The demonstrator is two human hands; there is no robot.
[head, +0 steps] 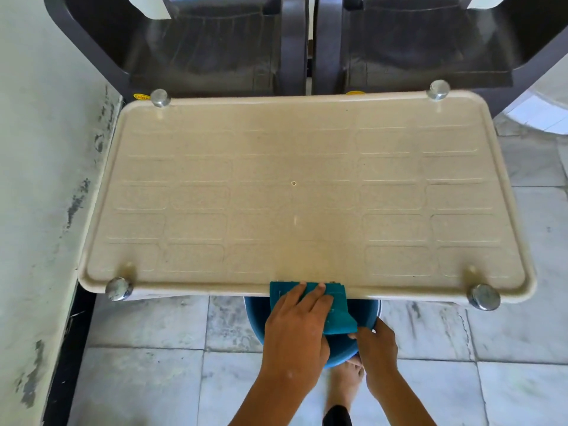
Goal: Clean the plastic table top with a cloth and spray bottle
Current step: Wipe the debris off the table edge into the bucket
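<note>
A bare foot (pixel 344 384) stands on the tiled floor (pixel 147 379). Above it, the right hand (pixel 378 345) curls round the rim of a blue basin (pixel 256 315) held under the desk's near edge, its thumb just beside the cloth's hanging corner. The left hand (pixel 296 330) lies flat, fingers straight, pressing the teal cloth (pixel 336 315), which drapes over that edge above the basin. The beige desk (pixel 276 195) stretches beyond, with metal caps (pixel 484 296) at its corners. Two dark chairs (pixel 215 50) stand behind.
</note>
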